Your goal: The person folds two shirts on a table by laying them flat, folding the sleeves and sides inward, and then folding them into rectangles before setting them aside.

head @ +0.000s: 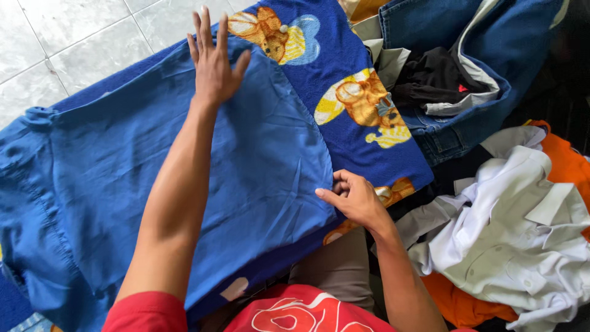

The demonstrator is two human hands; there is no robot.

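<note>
Blue garment: spread flat across the centre and left of the frame over a darker blue blanket with orange cartoon figures; left hand, grip released, fingers splayed and palm pressed flat on the garment's upper edge at top centre. Right hand, lower centre-right, grip clenched on the garment's right edge, thumb and curled fingers pinching the cloth. Adjacent at right: white collared shirt over orange cloth; denim jeans at upper right; pale tiled floor at upper left.
</note>
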